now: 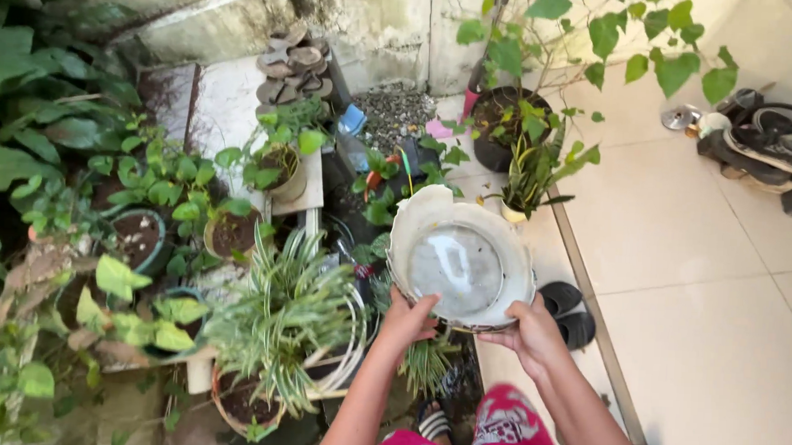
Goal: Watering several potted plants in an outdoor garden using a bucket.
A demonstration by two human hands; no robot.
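Head view, looking down over a crowded plant corner beside a pale tiled floor [705,289]. Both hands hold a worn white round container [461,265] near the centre of the view, its opening turned up towards the camera and its rim chipped and jagged at twelve o'clock; it is lifted above the pots rather than resting on anything. The left hand [407,321] grips the rim at seven o'clock, fingers clamped on the edge with the thumb over it. The right hand [532,333] grips the rim at five o'clock, fingers likewise closed on the container from below. At eight o'clock of the container stands a spider plant [289,320] with striped narrow leaves in a pot. At ten o'clock sit several small potted plants [278,168]. At one o'clock a dark pot [507,121] carries a climbing plant with broad leaves. Black slippers [568,312] lie on the floor just at four o'clock of the container. A pile of shoes [769,145] lies well apart at two o'clock.
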